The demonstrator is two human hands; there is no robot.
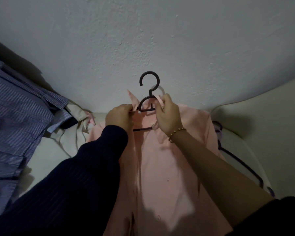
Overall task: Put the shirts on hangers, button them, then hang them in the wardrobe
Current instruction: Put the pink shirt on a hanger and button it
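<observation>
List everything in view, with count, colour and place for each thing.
pale pink button-up shirt: one, pink, centre, on the bed.
dark brown plastic hanger: one, brown, inside that shirt's collar, hook toward wall.
blue striped shirts: pile, count unclear, blue, left.
beige cloth: one, beige, beside the pile.
purple hanger: at least one, purple, right.
cream bed: one, cream, underneath.
gold bead bracelet: one, gold, right wrist.
left hand: one, navy striped sleeve, pinches collar.
right hand: one, bare forearm, pinches collar.
</observation>
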